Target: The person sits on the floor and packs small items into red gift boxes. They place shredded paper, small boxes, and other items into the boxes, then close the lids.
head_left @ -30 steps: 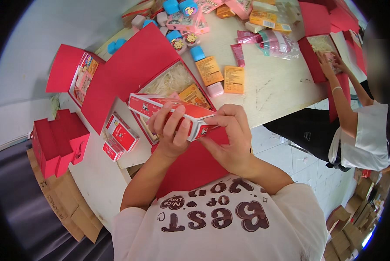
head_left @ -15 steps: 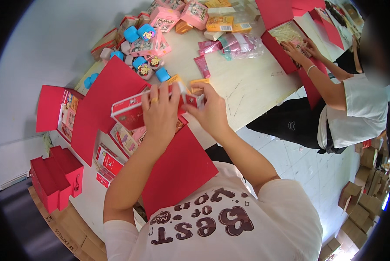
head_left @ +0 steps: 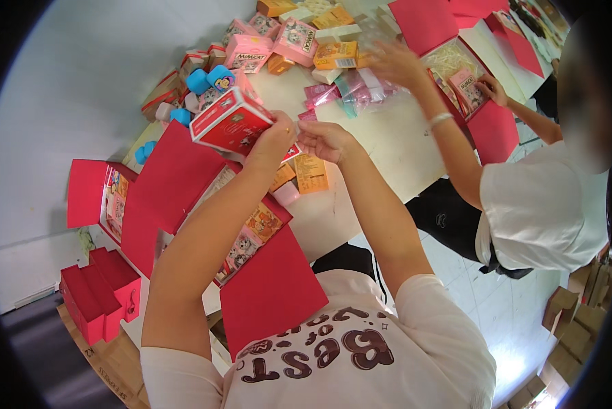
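Observation:
My left hand (head_left: 273,141) grips a red carton with white edges (head_left: 232,124), raised and tilted above a red gift box. Close by the carton's right end is my right hand (head_left: 326,141), its thumb and fingers drawn together; what they pinch, if anything, is hidden. Beneath my left forearm, the gift box with its red flap (head_left: 272,290) folded out holds pink and orange packets (head_left: 261,225). On the table just past my hands lie an orange carton (head_left: 311,174) and a small pale pink case (head_left: 286,193).
Pink cartons (head_left: 248,53), orange cartons (head_left: 336,54) and blue cases (head_left: 198,82) are heaped at the far side. Red boxes (head_left: 91,303) stand at left, beside another opened gift box (head_left: 87,194). To the right, a co-worker's blurred hand (head_left: 393,63) reaches over clear bags (head_left: 364,95).
The carton has tipped up and moved left, with my left hand now around its right end. My right hand has curled inward. The co-worker's arm has swung out toward the heap.

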### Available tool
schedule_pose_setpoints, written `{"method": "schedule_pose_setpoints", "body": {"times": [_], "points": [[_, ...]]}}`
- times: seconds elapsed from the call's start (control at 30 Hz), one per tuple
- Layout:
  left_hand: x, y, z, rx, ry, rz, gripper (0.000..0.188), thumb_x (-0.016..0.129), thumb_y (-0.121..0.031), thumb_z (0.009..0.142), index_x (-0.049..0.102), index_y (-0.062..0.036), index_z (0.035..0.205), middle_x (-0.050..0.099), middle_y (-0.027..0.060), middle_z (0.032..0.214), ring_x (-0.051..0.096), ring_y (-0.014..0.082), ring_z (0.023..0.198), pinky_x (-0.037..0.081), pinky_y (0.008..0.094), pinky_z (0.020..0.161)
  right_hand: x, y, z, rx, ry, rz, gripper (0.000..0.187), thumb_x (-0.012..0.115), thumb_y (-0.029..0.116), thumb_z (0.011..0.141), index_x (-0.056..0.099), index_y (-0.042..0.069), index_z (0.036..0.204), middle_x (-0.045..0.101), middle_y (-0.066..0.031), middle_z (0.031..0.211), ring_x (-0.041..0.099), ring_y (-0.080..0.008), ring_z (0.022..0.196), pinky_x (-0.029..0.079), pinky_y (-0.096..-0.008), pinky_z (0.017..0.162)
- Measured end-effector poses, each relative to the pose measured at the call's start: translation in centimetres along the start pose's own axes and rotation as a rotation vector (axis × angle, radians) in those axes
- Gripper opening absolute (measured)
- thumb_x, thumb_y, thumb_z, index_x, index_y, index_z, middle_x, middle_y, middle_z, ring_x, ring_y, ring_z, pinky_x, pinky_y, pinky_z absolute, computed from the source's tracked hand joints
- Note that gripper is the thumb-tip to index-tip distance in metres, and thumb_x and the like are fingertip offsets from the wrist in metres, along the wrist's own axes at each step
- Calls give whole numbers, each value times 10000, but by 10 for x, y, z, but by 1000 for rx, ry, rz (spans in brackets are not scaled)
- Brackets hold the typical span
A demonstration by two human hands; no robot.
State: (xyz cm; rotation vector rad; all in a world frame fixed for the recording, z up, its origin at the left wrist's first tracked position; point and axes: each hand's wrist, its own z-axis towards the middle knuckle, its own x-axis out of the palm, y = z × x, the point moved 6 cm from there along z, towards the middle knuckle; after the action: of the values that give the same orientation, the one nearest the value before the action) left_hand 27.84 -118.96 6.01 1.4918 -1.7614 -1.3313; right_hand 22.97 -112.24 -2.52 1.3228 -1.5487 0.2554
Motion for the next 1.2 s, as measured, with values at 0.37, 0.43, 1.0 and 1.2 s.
{"method": "schedule_pose_setpoints", "body": {"times": [0.37,0.43,1.0,1.2], "points": [[29,-13,10,-81,-14,107,408,481,-248,821,436,-159,1217,447,32,1186,340,277,1197,203,413,1020,14,-15,20,71,-197,-312,488,647,334,816,489,70,1194,543,-50,1009,543,-154,815,478,-297,706],[33,-13,15,-102,-13,93,422,489,-241,815,431,-159,1225,446,35,1190,343,273,1199,212,413,1018,1,-3,28,-71,-134,-402,530,636,336,822,454,68,1243,524,-76,1083,542,-171,832,472,-304,749],[65,15,-61,-566,-507,-767,510,480,-146,820,368,-113,1317,432,81,1273,396,261,1208,310,369,1001,113,91,-12,-923,25,-1096,346,745,-6,673,569,-2,971,657,-61,884,627,-131,802,514,-266,706],[121,-21,-42,-1125,-415,-2010,506,484,-112,809,388,-18,1297,447,177,1271,427,287,1187,340,351,976,114,104,-1,-881,47,-1094,317,726,-18,696,550,-2,959,661,-69,877,629,-133,778,514,-268,695]]}}
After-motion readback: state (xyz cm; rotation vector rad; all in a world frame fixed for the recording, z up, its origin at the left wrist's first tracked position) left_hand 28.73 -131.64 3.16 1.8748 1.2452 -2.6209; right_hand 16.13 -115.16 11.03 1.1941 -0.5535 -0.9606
